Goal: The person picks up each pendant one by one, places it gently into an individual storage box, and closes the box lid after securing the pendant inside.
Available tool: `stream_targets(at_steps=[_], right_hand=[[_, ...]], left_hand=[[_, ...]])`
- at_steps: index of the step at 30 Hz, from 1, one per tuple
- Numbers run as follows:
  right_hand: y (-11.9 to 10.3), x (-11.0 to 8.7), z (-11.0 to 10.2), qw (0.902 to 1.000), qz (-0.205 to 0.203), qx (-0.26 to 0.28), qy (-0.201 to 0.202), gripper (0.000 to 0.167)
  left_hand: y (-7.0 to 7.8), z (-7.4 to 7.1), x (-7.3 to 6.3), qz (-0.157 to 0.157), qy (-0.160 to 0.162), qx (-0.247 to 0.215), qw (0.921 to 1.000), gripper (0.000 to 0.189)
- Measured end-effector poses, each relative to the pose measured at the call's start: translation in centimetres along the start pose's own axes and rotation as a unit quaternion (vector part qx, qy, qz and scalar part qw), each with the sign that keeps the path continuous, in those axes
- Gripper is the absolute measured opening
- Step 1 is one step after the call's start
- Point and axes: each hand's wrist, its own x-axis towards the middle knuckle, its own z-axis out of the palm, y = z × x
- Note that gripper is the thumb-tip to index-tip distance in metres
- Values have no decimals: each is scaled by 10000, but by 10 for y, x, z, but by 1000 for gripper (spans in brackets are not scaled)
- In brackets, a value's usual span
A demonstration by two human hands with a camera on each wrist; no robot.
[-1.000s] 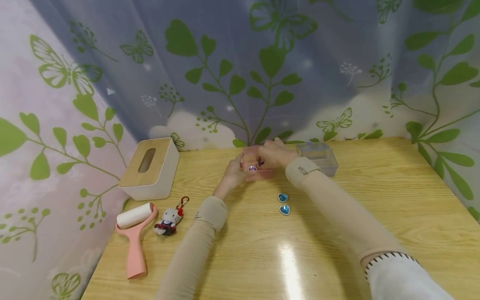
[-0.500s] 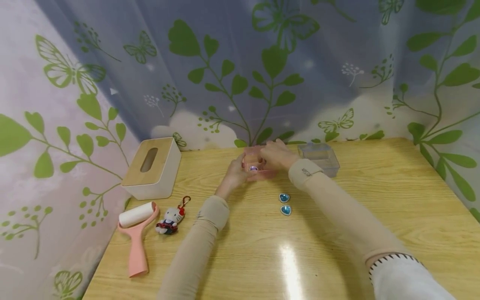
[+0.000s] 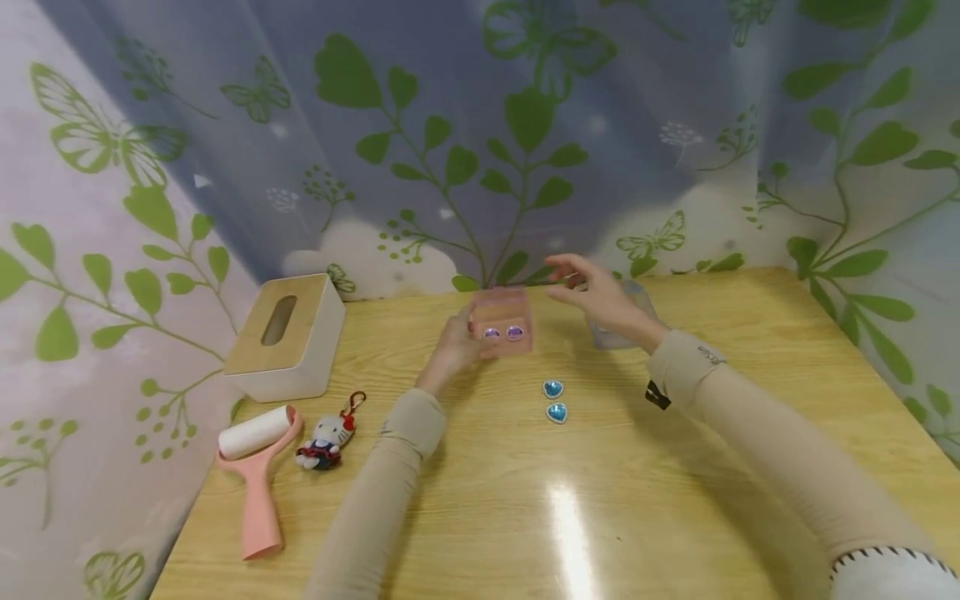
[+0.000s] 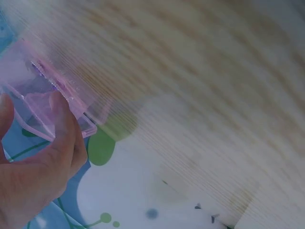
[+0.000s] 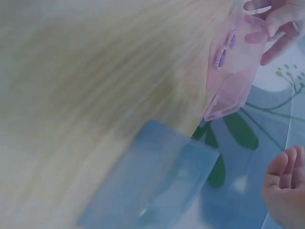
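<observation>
A see-through pink box (image 3: 501, 348) stands at the back of the wooden table, and my left hand (image 3: 452, 346) grips its left side between thumb and fingers. Two purple gems with pale beaded edges (image 3: 514, 333) lie side by side in its front part. To the right, my right hand (image 3: 603, 300) is raised with loosely bent fingers and holds nothing; in the right wrist view this hand (image 5: 288, 188) is apart from both boxes. Below it is a clear bluish box (image 5: 152, 176), partly hidden by the hand in the head view. Two blue heart-shaped gems (image 3: 555, 402) lie in front of the boxes.
A white tissue box with a wooden lid (image 3: 258, 346) stands at the back left. Before it lie a pink-handled lint roller (image 3: 258, 500) and a cat doll keychain (image 3: 324, 442). A patterned curtain (image 3: 420, 158) hangs along the back edge.
My right hand has left the pink box and moved right, over the bluish box. Both purple gems now show in the pink box. My left hand stays at its side.
</observation>
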Motion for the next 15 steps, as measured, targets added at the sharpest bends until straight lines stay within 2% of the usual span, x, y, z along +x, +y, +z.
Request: stream_targets(at_steps=[2,6,8,11,15], right_hand=[[6,-12,-12,9995,95,115,267,57],[21,-33,-33,9955,257,-120,900,60],[28,-42,-43,9928,459,-240,1082,63],[40,-52,-57,9905,856,-266,1039,68],[51,-61,-68,9896,1292,-233,588,77]], left_hand=[[2,-1,-2,4,-20,4,10000,86],[3,-2,-3,25,-78,-50,10000,85],[3,-2,-3,12,-115,-69,9999,85],[3,-2,-3,-23,-118,19,9999,86],[3,-1,-2,-34,-273,74,9996,86]])
